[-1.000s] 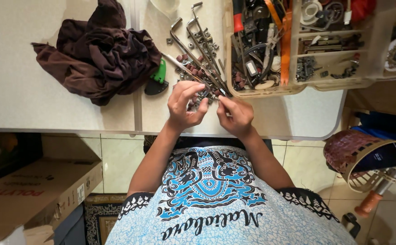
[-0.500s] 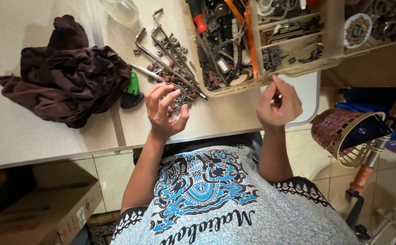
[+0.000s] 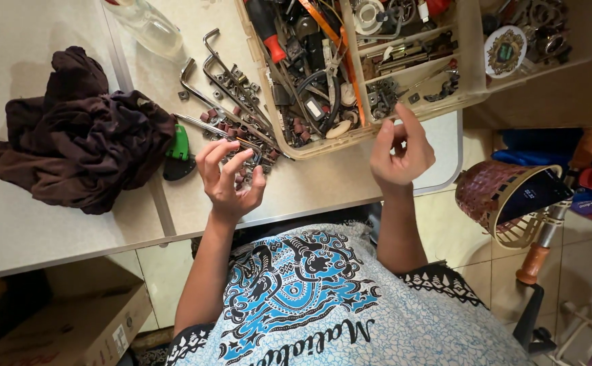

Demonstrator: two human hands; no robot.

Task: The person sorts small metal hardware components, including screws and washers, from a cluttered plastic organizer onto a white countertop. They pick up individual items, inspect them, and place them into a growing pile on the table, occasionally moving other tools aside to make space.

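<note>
My left hand [image 3: 229, 181] hovers palm up over a heap of small brown nuts and bolts [image 3: 231, 129] on the pale worktop [image 3: 323, 183], fingers spread and curled, nothing visible in it. Beside the heap lie long bent metal hook bolts [image 3: 221, 74]. My right hand [image 3: 401, 152] is raised at the near edge of a clear plastic organiser box [image 3: 296, 152]. Its thumb and forefinger are apart just below a compartment of small metal parts [image 3: 384, 95]. I see nothing between those fingers.
A dark brown cloth [image 3: 79, 142] is bunched at the left, with a green-handled tool [image 3: 177, 152] next to it. A glass bottle [image 3: 147, 27] lies at the top. A wicker basket [image 3: 492, 196] stands at the right, a cardboard box [image 3: 58, 332] under the counter.
My hands were together over the heap of nuts. They have parted, the right one going right to the organiser's edge with pinched fingers that now stand apart. The left hand stays by the heap.
</note>
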